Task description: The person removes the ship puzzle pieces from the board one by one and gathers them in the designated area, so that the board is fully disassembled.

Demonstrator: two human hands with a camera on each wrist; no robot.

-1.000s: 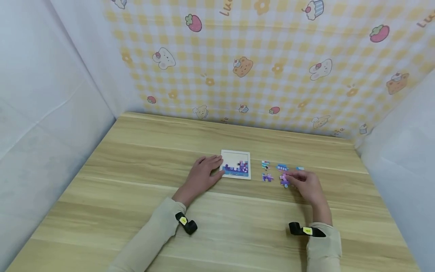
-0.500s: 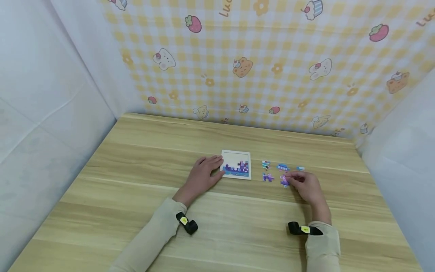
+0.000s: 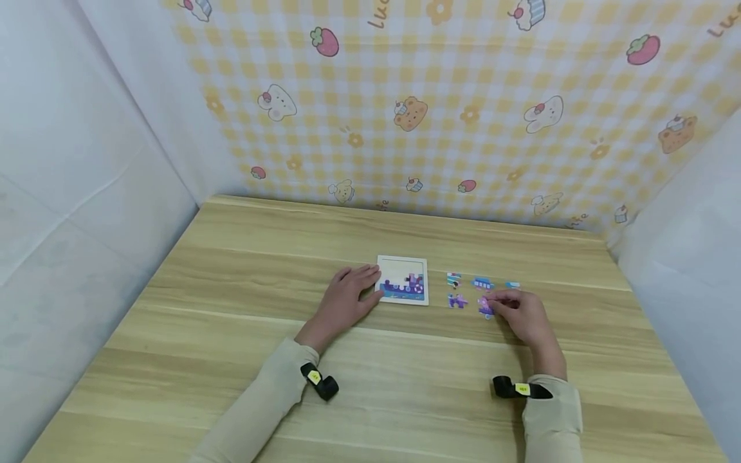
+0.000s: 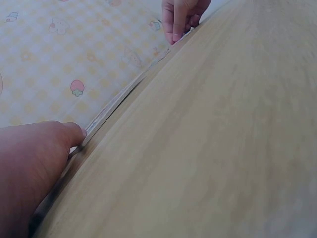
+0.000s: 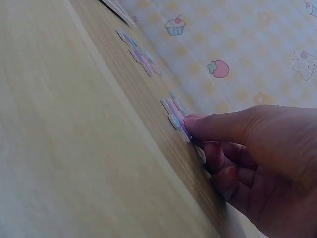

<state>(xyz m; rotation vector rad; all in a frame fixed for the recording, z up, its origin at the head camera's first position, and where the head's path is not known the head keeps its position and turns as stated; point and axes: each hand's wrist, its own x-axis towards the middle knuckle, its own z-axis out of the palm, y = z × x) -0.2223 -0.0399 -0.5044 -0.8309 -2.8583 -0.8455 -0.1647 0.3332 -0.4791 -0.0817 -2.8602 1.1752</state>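
My left hand [image 3: 341, 296] lies at the left edge of a square white puzzle tray [image 3: 396, 267], its fingers stretched out and touching the rim. Assembled pieces with a purple and blue boat picture [image 3: 401, 290] fill the tray's lower part; the upper part is bare. To the right, my right hand [image 3: 523, 316] pinches the right side of a purple and pink puzzle piece [image 3: 484, 307] at the table surface. In the right wrist view the thumb presses this puzzle piece [image 5: 173, 111], and the other fingers are curled, partly hidden beneath.
Loose puzzle pieces lie between tray and right hand: a striped one [image 3: 454, 280], a purple one [image 3: 457, 301] and a blue one [image 3: 483, 283]. Another blue piece [image 3: 512, 284] sits just behind the right hand. A checked cloth [image 3: 370, 141] hangs behind the wooden table [image 3: 405, 386].
Both hands stay nearly where they were, the left at the tray and the right at the purple and pink piece. The head view shifts only slightly.
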